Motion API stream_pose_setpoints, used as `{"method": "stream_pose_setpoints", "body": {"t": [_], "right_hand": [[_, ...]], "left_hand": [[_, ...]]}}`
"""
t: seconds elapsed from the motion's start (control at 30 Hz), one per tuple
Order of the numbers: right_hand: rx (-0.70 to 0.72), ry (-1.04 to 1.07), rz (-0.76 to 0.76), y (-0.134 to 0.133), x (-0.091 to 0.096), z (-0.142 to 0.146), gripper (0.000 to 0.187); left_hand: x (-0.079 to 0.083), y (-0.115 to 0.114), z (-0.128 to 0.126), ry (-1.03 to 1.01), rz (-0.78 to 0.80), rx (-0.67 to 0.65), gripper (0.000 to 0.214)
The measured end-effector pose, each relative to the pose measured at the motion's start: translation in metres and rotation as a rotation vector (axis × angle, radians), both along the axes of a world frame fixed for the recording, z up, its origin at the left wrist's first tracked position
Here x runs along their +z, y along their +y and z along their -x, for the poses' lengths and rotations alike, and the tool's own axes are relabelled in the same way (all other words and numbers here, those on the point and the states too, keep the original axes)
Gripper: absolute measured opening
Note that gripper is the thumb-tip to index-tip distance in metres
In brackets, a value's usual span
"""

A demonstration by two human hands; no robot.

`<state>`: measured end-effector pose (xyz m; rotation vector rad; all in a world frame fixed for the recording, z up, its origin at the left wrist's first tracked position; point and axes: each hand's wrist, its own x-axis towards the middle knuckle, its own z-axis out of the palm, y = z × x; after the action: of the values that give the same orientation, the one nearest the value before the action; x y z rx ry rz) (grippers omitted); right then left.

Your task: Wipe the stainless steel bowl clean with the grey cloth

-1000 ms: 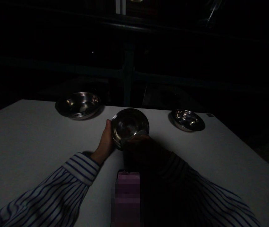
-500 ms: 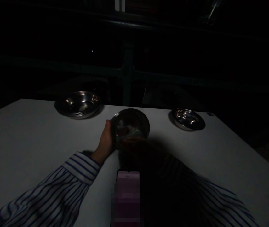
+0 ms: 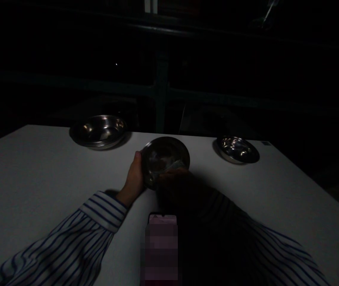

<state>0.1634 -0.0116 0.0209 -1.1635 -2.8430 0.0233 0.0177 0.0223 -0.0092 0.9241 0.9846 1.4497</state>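
A shiny metal bowl is tilted toward me above the middle of the white table. My left hand grips its left rim, thumb upright on the near side and the other fingers hidden behind. In deep shadow, my right hand presses a greyish cloth against the bowl's lower inner right side. The fingers of that hand are closed over the cloth, though darkness hides most of them.
Nested metal bowls stand at the table's far left edge. Another metal bowl sits at the far right, near a small dark label. A phone with a lit, pixelated screen is close to me. The white table ends in darkness.
My right hand and the cloth have shifted slightly right and up within the bowl. My left hand keeps its hold, and the bowl has barely moved.
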Motion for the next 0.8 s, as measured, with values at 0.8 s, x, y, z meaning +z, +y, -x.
{"method": "stream_pose_setpoints", "body": {"t": [0.8], "right_hand": [[0.067, 0.133, 0.032, 0.006, -0.005, 0.007, 0.028]], "left_hand": [[0.001, -0.001, -0.006, -0.084, -0.005, -0.107, 0.058]]}}
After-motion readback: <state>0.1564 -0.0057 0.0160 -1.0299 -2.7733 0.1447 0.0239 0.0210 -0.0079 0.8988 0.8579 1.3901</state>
